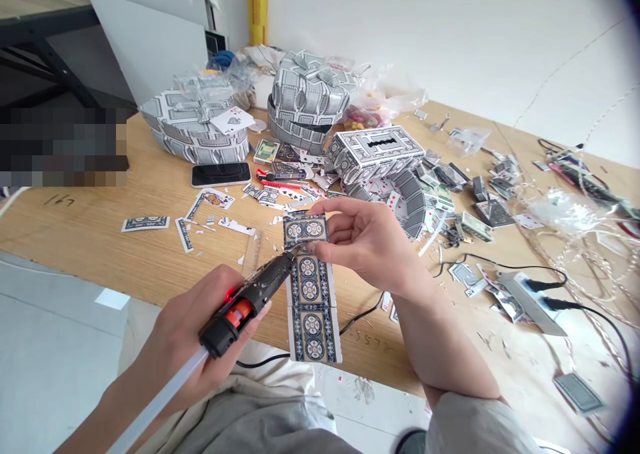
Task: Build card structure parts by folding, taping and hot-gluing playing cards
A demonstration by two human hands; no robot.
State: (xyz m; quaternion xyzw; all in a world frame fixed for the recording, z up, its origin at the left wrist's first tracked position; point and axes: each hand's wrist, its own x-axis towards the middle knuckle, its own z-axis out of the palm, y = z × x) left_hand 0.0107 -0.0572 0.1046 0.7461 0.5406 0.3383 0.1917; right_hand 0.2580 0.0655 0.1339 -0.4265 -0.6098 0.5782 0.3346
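Observation:
My left hand (pixel 195 327) is closed round a black hot glue gun (pixel 257 291), its red light lit and a white glue stick (pixel 160 401) trailing from its back. The gun's nozzle touches or nearly touches a strip of playing cards (pixel 313 307) with dark blue patterned backs, joined end to end. Near the strip's far end, my right hand (pixel 365 241) pinches it between thumb and fingers. The strip is raised above the table edge and hangs toward my lap. Exactly where the nozzle meets the card is partly hidden by my right thumb.
Structures covered in grey cards (pixel 197 127) and a patterned box with a slot (pixel 377 151) stand at the back. A phone (pixel 221 174), a red cutter (pixel 277 182) and card scraps lie before them. A power strip (pixel 533 301) with cables sits at the right.

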